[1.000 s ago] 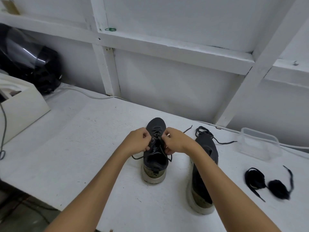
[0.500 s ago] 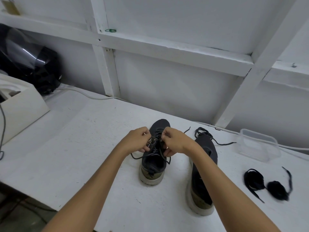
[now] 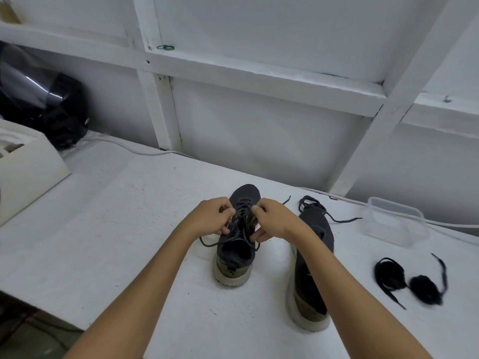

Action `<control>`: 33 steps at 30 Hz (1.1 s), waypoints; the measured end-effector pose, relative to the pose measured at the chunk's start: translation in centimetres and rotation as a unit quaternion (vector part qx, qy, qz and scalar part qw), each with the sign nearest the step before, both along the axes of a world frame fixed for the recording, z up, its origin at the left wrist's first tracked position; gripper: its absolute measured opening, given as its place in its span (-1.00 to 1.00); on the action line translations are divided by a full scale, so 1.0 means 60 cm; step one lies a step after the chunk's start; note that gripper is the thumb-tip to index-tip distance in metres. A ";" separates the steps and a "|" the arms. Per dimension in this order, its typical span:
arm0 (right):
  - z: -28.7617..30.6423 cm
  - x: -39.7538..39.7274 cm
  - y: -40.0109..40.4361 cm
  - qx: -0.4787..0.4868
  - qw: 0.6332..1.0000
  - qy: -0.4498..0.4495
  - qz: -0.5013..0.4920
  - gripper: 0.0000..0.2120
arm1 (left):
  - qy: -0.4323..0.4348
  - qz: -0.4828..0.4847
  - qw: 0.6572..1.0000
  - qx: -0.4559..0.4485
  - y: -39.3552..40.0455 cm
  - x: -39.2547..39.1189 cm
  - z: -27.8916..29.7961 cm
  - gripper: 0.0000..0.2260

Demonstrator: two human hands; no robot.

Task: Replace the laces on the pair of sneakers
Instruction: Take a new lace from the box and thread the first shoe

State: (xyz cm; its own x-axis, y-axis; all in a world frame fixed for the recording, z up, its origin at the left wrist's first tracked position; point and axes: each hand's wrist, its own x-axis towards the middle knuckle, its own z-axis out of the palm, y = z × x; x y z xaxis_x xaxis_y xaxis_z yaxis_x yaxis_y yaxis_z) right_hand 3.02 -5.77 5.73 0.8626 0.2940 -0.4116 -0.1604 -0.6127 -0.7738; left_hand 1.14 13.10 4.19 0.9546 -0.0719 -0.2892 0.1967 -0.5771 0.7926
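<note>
Pinching lace (image 3: 242, 229), left hand (image 3: 211, 216), right hand (image 3: 272, 220)

A plain workroom or shed: white-painted board wall (image 3: 259, 141) with bare framing, rough white counter (image 3: 116, 216), black helmet (image 3: 44, 107).

- Left hand (image 3: 212, 216), on the near sneaker's (image 3: 234, 255) left side: bare, no glove, ring or watch showing.
- Right hand (image 3: 272, 220), on that sneaker's right side: likewise bare.
- Both forearms are uncovered, with no sleeve in view.
</note>
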 end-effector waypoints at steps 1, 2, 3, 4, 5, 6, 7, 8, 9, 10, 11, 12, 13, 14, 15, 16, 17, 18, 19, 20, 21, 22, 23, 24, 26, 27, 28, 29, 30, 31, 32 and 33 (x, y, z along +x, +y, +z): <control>-0.004 -0.002 0.000 0.008 1.000 0.006 -0.015 -0.75 | 0.001 0.010 1.000 -0.008 0.000 -0.002 -0.003 -0.87; -0.008 -0.005 0.001 0.014 1.000 0.009 -0.026 -0.75 | 0.001 0.017 1.000 -0.011 -0.001 -0.004 -0.006 -0.87; -0.011 -0.007 0.002 0.018 0.999 0.006 -0.033 -0.75 | 0.001 0.021 1.000 -0.013 -0.001 -0.006 -0.008 -0.87; -0.011 -0.010 0.002 0.021 0.999 0.001 -0.039 -0.76 | 0.001 0.023 1.000 -0.014 -0.001 -0.007 -0.008 -0.87; -0.008 -0.013 0.002 0.027 0.999 -0.004 -0.047 -0.77 | 0.001 0.026 0.999 -0.020 0.000 -0.008 -0.007 -0.87; -0.005 -0.015 0.000 0.034 0.998 -0.006 -0.060 -0.76 | 0.002 0.031 0.999 -0.031 0.001 -0.009 -0.005 -0.88; -0.001 -0.018 -0.003 0.040 0.996 -0.005 -0.074 -0.73 | 0.005 0.039 0.998 -0.046 0.003 -0.011 -0.004 -0.88; 0.002 -0.022 -0.007 0.042 0.995 0.000 -0.085 -0.68 | 0.010 0.050 0.997 -0.062 0.006 -0.014 -0.003 -0.88; 0.005 -0.028 -0.013 0.038 0.995 0.003 -0.090 -0.62 | 0.012 0.065 0.995 -0.074 0.010 -0.019 -0.004 -0.85; 0.004 -0.035 -0.018 0.030 0.996 0.001 -0.088 -0.58 | 0.007 0.084 0.993 -0.083 0.013 -0.026 -0.005 -0.81; 0.002 -0.043 -0.022 0.020 0.996 -0.008 -0.082 -0.57 | -0.004 0.101 0.991 -0.087 0.016 -0.033 -0.008 -0.78; -0.002 -0.051 -0.024 0.008 0.997 -0.027 -0.073 -0.60 | -0.020 0.111 0.990 -0.081 0.017 -0.042 -0.012 -0.76; -0.008 -0.060 -0.025 -0.011 0.996 -0.057 -0.062 -0.64 | -0.038 0.109 0.991 -0.061 0.017 -0.052 -0.015 -0.76; -0.013 -0.067 -0.024 -0.035 0.994 -0.092 -0.049 -0.67 | -0.055 0.094 0.993 -0.034 0.016 -0.060 -0.018 -0.76; -0.018 -0.073 -0.022 -0.056 0.990 -0.123 -0.038 -0.69 | -0.072 0.069 0.995 -0.009 0.014 -0.069 -0.020 -0.78; -0.024 -0.078 -0.019 -0.070 0.986 -0.147 -0.027 -0.70 | -0.088 0.044 0.995 0.009 0.011 -0.074 -0.022 -0.80; -0.027 -0.082 -0.016 -0.077 0.983 -0.163 -0.018 -0.70 | -0.102 0.023 0.994 0.026 0.009 -0.076 -0.022 -0.81; -0.030 -0.084 -0.013 -0.083 0.981 -0.172 -0.012 -0.71 | -0.113 0.008 0.993 0.044 0.006 -0.078 -0.021 -0.80; -0.031 -0.085 -0.011 -0.086 0.980 -0.180 -0.011 -0.73 | -0.119 0.000 0.991 0.068 0.004 -0.078 -0.019 -0.78; -0.034 -0.084 -0.009 -0.089 0.978 -0.186 -0.014 -0.75 | -0.122 -0.006 0.988 0.094 0.001 -0.077 -0.017 -0.76; -0.035 -0.085 -0.008 -0.090 0.977 -0.192 -0.017 -0.78 | -0.124 -0.011 0.985 0.121 -0.002 -0.077 -0.015 -0.77; -0.036 -0.085 -0.006 -0.092 0.976 -0.197 -0.021 -0.81 | -0.128 -0.016 0.981 0.144 -0.004 -0.077 -0.013 -0.80; -0.038 -0.085 -0.005 -0.092 0.974 -0.203 -0.027 -0.85 | -0.136 -0.023 0.977 0.165 -0.006 -0.077 -0.010 -0.84; -0.039 -0.087 -0.004 -0.091 0.973 -0.210 -0.033 -0.88 | -0.144 -0.031 0.974 0.175 -0.007 -0.076 -0.008 -0.89; -0.041 -0.090 -0.004 -0.095 0.969 -0.223 -0.038 -0.91 | -0.155 -0.034 0.974 0.161 -0.004 -0.074 -0.007 -0.95; -0.041 -0.090 -0.005 -0.097 0.968 -0.229 -0.040 -0.90 | -0.158 -0.028 0.977 0.142 -0.001 -0.073 -0.006 -0.95; -0.040 -0.089 -0.007 -0.097 0.968 -0.229 -0.039 -0.89 | -0.161 -0.021 0.979 0.123 0.002 -0.072 -0.006 -0.94; -0.037 -0.087 -0.008 -0.093 0.969 -0.227 -0.039 -0.89 | -0.161 -0.014 0.981 0.108 0.004 -0.071 -0.005 -0.94; -0.034 -0.086 -0.009 -0.084 0.971 -0.223 -0.039 -0.90 | -0.158 -0.008 0.983 0.093 0.006 -0.071 -0.004 -0.93; -0.030 -0.085 -0.009 -0.073 0.973 -0.217 -0.037 -0.90 | -0.151 -0.003 0.985 0.080 0.006 -0.071 -0.004 -0.92; -0.028 -0.085 -0.009 -0.065 0.974 -0.213 -0.034 -0.90 | -0.142 0.002 0.987 0.068 0.007 -0.071 -0.006 -0.91; -0.027 -0.087 -0.009 -0.063 0.975 -0.210 -0.029 -0.89 | -0.135 0.005 0.989 0.059 0.008 -0.071 -0.008 -0.91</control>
State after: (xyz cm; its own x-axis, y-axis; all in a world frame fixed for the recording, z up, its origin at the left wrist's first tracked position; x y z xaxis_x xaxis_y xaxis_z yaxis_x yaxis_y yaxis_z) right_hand -2.18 -6.33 4.12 0.9768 0.2089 -0.0477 0.1171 -0.7070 -0.6975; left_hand -3.15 13.57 3.72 0.9987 -0.0421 -0.0297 -0.0061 -0.6683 0.7439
